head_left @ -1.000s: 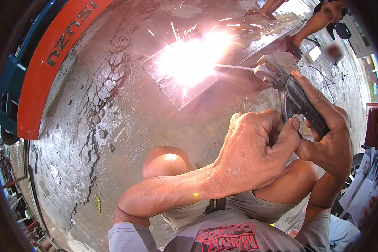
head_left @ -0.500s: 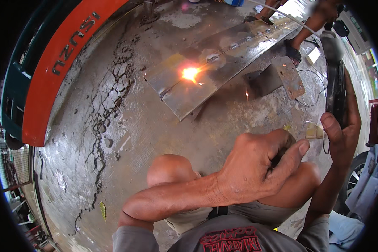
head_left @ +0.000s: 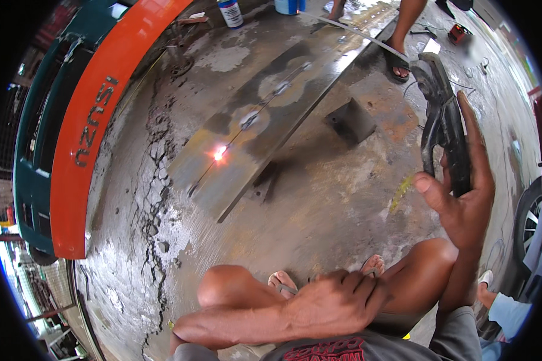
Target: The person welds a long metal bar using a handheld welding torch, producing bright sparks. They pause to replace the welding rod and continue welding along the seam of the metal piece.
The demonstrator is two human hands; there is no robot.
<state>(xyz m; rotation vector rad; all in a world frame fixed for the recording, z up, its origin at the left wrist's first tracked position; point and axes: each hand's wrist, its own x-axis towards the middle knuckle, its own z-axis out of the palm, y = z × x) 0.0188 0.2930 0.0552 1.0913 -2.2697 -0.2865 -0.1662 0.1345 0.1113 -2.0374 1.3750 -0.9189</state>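
Observation:
My right hand [head_left: 464, 207] is wrapped around a black welding electrode holder [head_left: 454, 129], raised on the right. From its jaw a thin pale welding rod [head_left: 358, 35] extends up and to the left, above the metal. My left hand [head_left: 337, 301] rests low over my lap with its fingers curled in, and nothing shows in it. Beyond my knees lies a long steel plate [head_left: 235, 171] with a seam along it. Several short weld beads sit on that seam. One spot [head_left: 220, 154] near the plate's near end glows pinkish white.
A dark steel offcut [head_left: 350, 123] lies right of the plate. Another person's sandalled foot [head_left: 397, 63] stands by the plate's far edge. An orange truck panel [head_left: 81, 150] curves along the left, with cracked concrete [head_left: 153, 222] beside it. Cans [head_left: 230, 13] stand at the back.
The bright, sparking glow on the plate has shrunk to a small spot. My left hand has dropped toward my lap. The head view has shifted, showing my feet.

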